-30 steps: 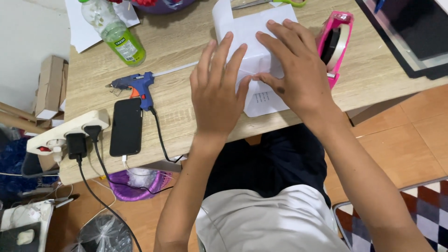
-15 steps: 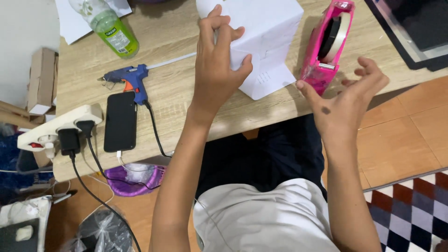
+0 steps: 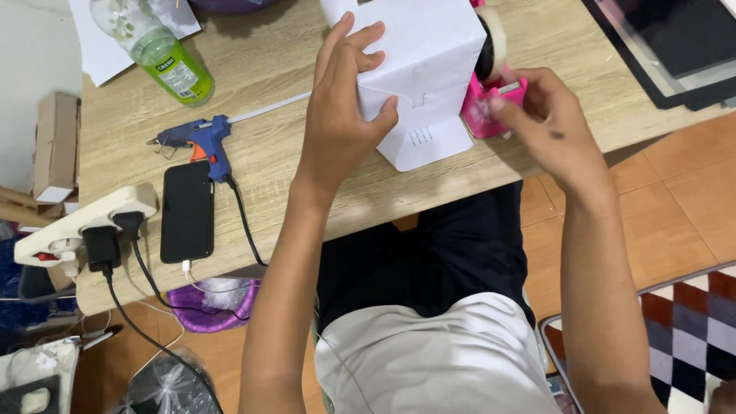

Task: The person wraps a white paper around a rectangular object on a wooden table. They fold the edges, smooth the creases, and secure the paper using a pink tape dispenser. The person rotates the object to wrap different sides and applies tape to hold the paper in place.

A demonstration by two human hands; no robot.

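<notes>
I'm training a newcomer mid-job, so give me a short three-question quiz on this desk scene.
1. True or false: the left hand presses on the white paper-wrapped box.
2. What does the right hand touch? A) blue glue gun B) pink tape dispenser C) black phone
3. Which thing lies right beside the black phone, toward the box?

Key
1. True.
2. B, the pink tape dispenser.
3. The blue glue gun.
</notes>
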